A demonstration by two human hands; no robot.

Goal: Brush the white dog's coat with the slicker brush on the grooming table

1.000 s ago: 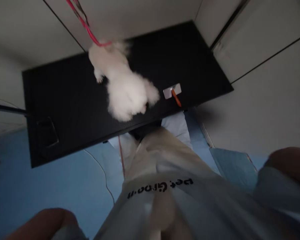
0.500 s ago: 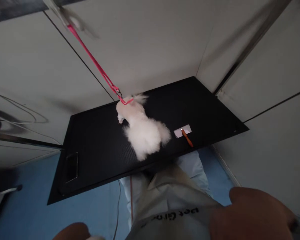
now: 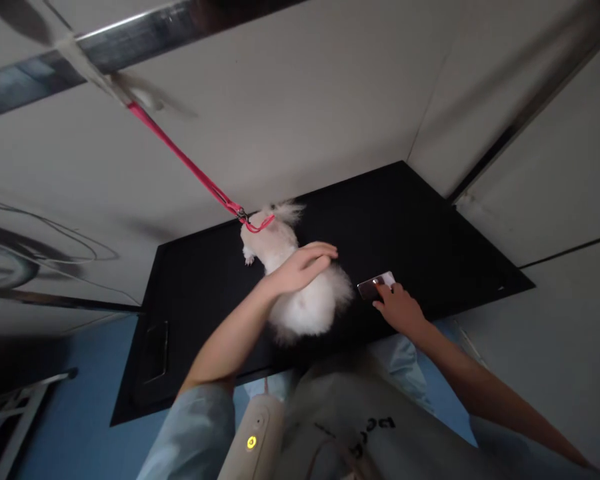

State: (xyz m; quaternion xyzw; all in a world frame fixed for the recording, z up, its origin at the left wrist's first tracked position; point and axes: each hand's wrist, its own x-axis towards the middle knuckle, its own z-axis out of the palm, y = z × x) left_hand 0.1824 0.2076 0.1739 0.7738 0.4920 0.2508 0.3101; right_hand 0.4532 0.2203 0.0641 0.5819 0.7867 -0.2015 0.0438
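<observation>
A small white fluffy dog [image 3: 300, 300] stands on a black table [image 3: 430, 247], tied by a pink leash [image 3: 190, 167] that runs up to the left. My left hand [image 3: 300, 267] lies flat on the dog's back with the fingers stretched out. To the right of the dog, my right hand [image 3: 397, 307] covers the handle of a slicker brush [image 3: 375, 287] that rests on the table; the fingers curl around it. Only the brush's silver head shows.
White panelled walls close in behind and to the right of the table. The floor [image 3: 70, 427] is blue. A white device with a lit yellow button [image 3: 253, 440] hangs at my chest over a light apron. A metal frame [image 3: 15, 400] stands at the lower left.
Both arms have reached forward from the bottom edge: the left hand now rests on the dog, the right hand has come down on the brush. The view has tilted slightly up.
</observation>
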